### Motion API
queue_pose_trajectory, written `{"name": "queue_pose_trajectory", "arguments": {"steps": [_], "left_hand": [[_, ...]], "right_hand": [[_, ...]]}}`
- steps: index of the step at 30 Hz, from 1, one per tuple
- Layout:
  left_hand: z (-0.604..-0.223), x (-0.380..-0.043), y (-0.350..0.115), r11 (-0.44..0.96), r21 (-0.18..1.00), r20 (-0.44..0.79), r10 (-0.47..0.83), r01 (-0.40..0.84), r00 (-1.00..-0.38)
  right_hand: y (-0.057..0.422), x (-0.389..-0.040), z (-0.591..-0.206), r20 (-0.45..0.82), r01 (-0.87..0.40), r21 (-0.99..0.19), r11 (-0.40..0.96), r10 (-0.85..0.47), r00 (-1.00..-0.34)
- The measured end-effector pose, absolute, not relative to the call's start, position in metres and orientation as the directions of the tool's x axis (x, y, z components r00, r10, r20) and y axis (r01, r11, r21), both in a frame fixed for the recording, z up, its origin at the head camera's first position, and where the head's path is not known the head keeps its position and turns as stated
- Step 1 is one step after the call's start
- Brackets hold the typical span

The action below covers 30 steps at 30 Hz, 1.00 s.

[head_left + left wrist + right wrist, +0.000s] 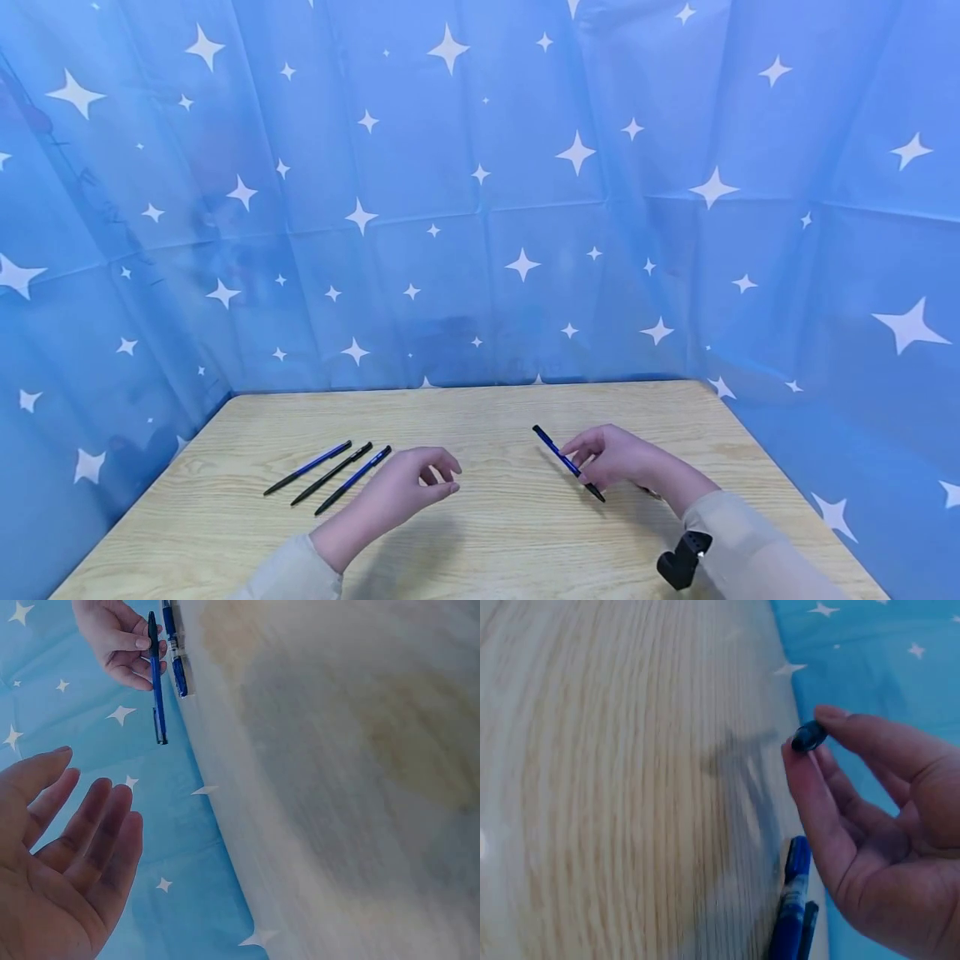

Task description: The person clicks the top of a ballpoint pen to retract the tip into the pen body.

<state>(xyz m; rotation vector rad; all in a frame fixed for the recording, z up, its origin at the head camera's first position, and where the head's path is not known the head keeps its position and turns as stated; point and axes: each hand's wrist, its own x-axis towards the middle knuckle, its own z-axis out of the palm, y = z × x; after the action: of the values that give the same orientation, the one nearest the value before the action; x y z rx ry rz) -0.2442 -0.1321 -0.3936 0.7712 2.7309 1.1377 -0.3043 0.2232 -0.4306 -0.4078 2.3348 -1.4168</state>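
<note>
My right hand (617,458) pinches a blue-and-black pen (553,447) between thumb and fingertips, holding it slantwise above the table. In the right wrist view that pen (808,736) is seen end-on, its shadow falling on the wood. My left hand (408,486) hovers over the table with loosely bent fingers and nothing in them; its palm (52,900) shows in the left wrist view. Closest to it lie three pens side by side: a blue-and-black one (354,480), a black one (332,473) and another blue-and-black one (307,467).
Beneath the right hand lie a blue marker (789,915) and a dark pen (808,930), mostly hidden by that hand in the head view. A light wooden table (480,417) is backed by a blue star-patterned curtain (480,300). A black device (681,560) sits on the right sleeve.
</note>
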Motion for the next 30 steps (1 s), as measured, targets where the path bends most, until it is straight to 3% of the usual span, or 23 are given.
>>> {"name": "queue_pose_trajectory", "arguments": {"steps": [19,30], "left_hand": [[-0.403,-0.241,-0.125,0.603,0.63,0.102,0.56,0.489,-0.822],[-0.401,-0.244,-0.11,0.612,0.605,0.1,0.576,0.509,-0.811]], "right_hand": [[0.224,-0.298,-0.429,-0.209,-0.026,-0.791,0.611,-0.31,-0.927],[0.249,-0.305,-0.415,-0.162,-0.112,-0.825,0.553,-0.422,-0.892]]}}
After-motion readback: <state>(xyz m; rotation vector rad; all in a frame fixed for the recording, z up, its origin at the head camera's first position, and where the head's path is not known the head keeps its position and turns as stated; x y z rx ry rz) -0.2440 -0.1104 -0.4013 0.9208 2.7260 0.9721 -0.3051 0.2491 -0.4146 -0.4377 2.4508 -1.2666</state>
